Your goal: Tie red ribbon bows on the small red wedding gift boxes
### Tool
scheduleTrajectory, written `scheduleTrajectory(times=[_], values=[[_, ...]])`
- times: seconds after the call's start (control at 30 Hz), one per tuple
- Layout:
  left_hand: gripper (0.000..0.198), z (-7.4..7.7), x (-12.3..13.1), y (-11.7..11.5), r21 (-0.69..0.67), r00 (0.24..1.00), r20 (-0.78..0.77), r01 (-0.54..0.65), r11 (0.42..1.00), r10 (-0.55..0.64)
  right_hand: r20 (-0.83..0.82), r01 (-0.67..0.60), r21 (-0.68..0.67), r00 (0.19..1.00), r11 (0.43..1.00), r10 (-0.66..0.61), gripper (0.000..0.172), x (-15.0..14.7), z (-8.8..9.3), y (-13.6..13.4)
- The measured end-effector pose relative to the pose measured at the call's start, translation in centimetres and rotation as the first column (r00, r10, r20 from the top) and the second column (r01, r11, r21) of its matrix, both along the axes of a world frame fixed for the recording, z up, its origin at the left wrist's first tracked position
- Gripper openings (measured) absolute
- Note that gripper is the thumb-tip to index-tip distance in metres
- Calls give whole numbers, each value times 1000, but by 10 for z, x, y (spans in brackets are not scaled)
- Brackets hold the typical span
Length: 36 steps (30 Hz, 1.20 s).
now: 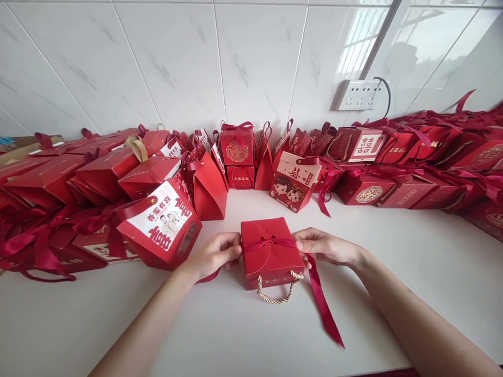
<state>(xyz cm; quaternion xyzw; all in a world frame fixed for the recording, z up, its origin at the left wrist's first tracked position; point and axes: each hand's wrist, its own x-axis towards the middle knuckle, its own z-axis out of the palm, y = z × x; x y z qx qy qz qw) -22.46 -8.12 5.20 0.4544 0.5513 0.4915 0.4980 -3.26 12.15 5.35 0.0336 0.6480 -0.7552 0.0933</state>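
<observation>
A red gift box [271, 256] with a folded petal top and a gold rope handle [277, 297] stands on the white table [412, 262] in front of me. A red ribbon [324, 306] crosses its top and trails down to the right over the table. My left hand [214, 254] is closed on the ribbon at the box's left side. My right hand [322, 245] pinches the ribbon at the box's right edge.
Several red gift boxes and bags line the back of the table, among them a cartoon-couple box [294, 183] and a bowed box [237, 146]. A large printed box [159, 225] lies left of my hand. A power strip [359, 94] hangs on the tiled wall.
</observation>
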Motion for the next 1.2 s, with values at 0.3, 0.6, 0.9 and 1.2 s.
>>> scheduleTrajectory(times=[0.3,0.6,0.9,1.2], values=[[51,3,4,-1,-13,999,-42,-26,1000,26,39,-22,69,999,997,19,40,1,0,1],[44,16,10,-4,-76,989,57,-130,989,135,-317,222,162,934,961,-162,36,11,24,-7],[31,50,6,-13,-164,983,-31,-186,969,183,-346,405,395,897,824,-275,27,-18,52,-42],[21,84,26,-16,-37,722,-675,-240,970,153,-435,567,455,814,686,-385,24,-34,40,-55]])
